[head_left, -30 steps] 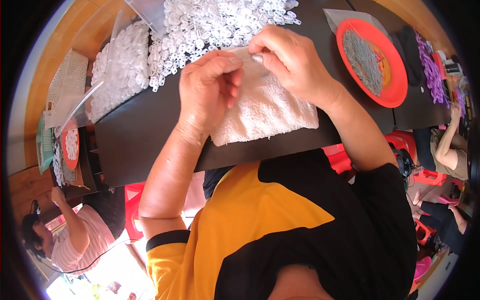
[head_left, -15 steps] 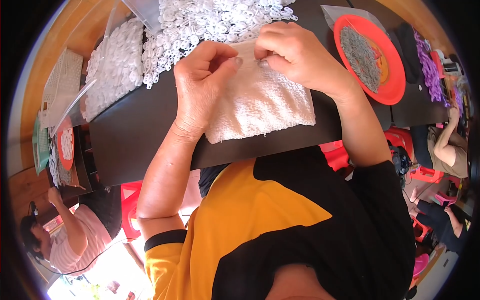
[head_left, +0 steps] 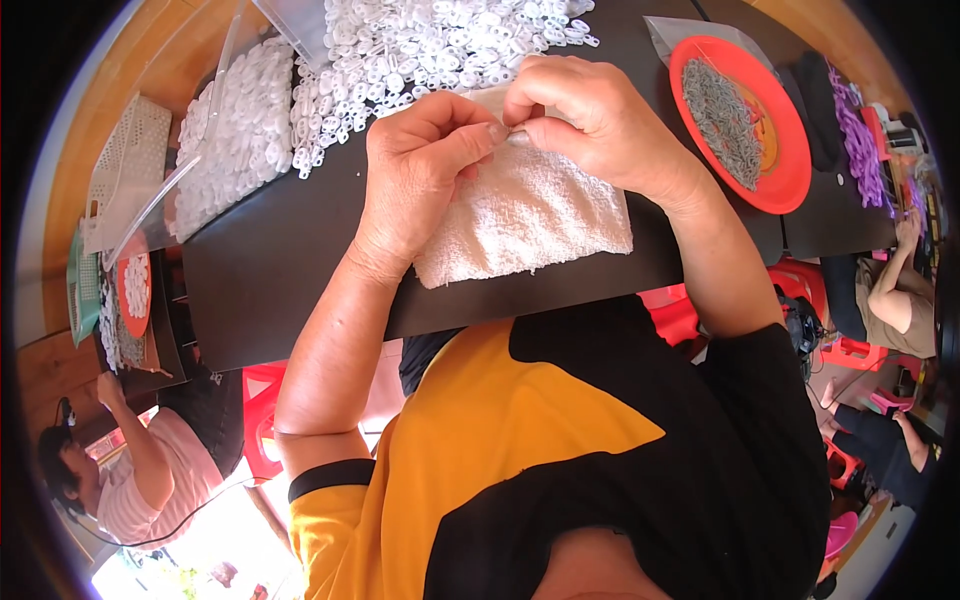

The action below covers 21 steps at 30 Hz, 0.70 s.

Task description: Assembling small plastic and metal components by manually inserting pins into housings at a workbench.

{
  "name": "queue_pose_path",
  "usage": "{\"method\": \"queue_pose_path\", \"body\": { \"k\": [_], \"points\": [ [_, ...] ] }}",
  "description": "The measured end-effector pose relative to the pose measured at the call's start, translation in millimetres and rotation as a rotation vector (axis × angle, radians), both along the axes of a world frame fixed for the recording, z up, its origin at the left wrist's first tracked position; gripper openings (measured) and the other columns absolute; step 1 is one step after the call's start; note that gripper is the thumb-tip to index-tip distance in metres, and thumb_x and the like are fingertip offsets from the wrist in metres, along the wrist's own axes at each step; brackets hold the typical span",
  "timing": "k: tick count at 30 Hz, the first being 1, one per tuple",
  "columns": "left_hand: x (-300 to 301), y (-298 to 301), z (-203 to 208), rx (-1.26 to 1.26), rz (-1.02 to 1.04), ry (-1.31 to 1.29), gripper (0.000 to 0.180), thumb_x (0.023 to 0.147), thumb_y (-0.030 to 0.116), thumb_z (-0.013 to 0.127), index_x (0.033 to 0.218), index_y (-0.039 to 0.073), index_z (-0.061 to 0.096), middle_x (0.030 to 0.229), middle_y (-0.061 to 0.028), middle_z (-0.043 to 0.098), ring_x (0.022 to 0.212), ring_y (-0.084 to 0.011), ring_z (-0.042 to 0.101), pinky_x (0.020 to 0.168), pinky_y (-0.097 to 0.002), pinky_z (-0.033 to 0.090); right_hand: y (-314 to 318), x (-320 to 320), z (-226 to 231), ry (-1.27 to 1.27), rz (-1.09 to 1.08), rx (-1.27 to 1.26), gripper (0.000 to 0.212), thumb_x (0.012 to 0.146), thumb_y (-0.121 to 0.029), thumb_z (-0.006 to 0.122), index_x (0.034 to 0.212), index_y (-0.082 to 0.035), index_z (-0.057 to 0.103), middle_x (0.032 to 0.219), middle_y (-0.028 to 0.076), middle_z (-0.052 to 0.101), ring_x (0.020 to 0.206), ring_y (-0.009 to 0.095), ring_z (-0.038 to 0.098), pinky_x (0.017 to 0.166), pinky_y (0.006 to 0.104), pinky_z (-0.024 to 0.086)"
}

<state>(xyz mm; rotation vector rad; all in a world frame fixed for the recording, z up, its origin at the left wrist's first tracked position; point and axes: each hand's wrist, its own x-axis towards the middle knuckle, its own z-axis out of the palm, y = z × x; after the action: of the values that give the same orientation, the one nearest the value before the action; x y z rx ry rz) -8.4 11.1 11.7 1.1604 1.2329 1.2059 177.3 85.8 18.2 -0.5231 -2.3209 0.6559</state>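
My left hand (head_left: 425,165) and my right hand (head_left: 590,125) meet fingertip to fingertip above a white terry cloth (head_left: 530,225) on the dark table. Both are closed in a pinch, thumb against forefinger. Whatever lies between the fingertips is too small or too hidden to name. Just beyond my hands spreads a heap of small white oval plastic pieces with holes (head_left: 430,45). To the right stands a red-orange oval plate (head_left: 795,170) holding a pile of small grey metal-looking pieces (head_left: 722,125).
A clear plastic bin (head_left: 215,80) with more white pieces stands at the left. Purple pieces (head_left: 855,140) lie at the far right. One co-worker (head_left: 150,470) sits at the lower left, others (head_left: 900,290) at the right. Red stools (head_left: 262,420) stand below the table.
My two hands have come together: the left moved right and slightly down, so its fingertips now touch the right hand's. The cloth stays in place.
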Motion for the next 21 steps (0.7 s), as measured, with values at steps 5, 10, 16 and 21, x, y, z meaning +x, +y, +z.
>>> {"method": "queue_pose_path", "body": {
  "k": [5,10,16,21],
  "points": [
    [-4.0,2.4,-2.0,-0.032,-0.018,-0.040,0.008,0.083,0.010,0.067,0.082,0.001,0.067,0.067,0.0001,0.060,0.058,-0.0053,0.051,0.050,-0.0198,0.039,-0.9,-0.1,1.4,0.008,0.015,0.009,0.009,0.077,-0.002,0.063,0.084,-0.004,0.059,0.080,0.008,0.064,0.074,0.027,0.063,0.066,0.0363,0.050],
    [-6.4,2.6,0.3,-0.169,-0.021,-0.171,0.010,0.082,0.012,0.066,0.080,0.002,0.067,0.066,-0.0026,0.061,0.053,-0.0075,0.052,0.045,-0.0210,0.037,-2.4,-0.8,0.4,0.072,0.060,-0.135,0.010,0.080,0.006,0.060,0.087,0.000,0.057,0.080,0.005,0.058,0.073,0.014,0.057,0.067,0.0273,0.046],
    [-4.4,1.8,5.2,-0.216,-0.036,-0.230,0.013,0.083,0.014,0.064,0.080,0.001,0.066,0.066,-0.0039,0.061,0.052,-0.0083,0.052,0.046,-0.0210,0.037,-3.0,0.0,4.4,0.114,0.102,-0.329,0.004,0.087,0.003,0.060,0.088,0.002,0.058,0.081,0.001,0.058,0.075,0.008,0.053,0.069,0.0239,0.044],
    [1.9,-2.3,0.6,-0.008,0.065,-0.026,0.009,0.082,0.008,0.068,0.085,0.000,0.066,0.071,-0.0014,0.062,0.061,-0.0065,0.053,0.056,-0.0201,0.043,-1.4,-2.1,-1.1,0.159,0.046,-0.338,0.006,0.085,-0.003,0.064,0.089,0.000,0.061,0.076,0.005,0.063,0.073,0.012,0.059,0.070,0.0267,0.048]
  ]
}}
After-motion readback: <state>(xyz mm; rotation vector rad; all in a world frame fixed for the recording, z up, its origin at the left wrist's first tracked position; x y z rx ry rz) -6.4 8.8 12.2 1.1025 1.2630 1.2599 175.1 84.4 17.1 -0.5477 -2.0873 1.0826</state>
